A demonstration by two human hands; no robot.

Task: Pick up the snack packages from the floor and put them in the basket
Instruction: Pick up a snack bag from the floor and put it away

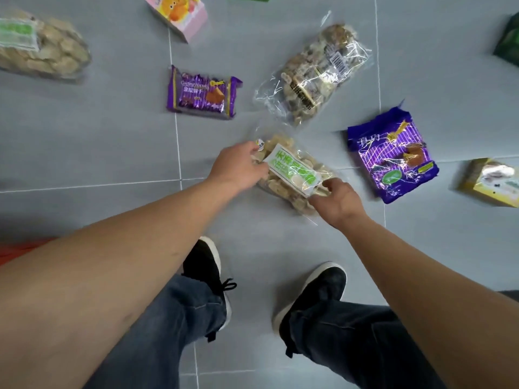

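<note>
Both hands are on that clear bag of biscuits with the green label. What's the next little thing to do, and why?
Probably lift it straight up off the floor. The left hand grips one end of the clear biscuit bag and the right hand pinches the opposite end, so it looks held on both sides while seeming to lie on the tiles. The basket is not clearly in view, so lifting comes first.

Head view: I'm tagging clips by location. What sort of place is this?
Probably an indoor room with a grey tiled floor; which room is unclear. Snack packs lie scattered, like the purple biscuit pack, and both hands hold a clear green-labelled bag.
</note>
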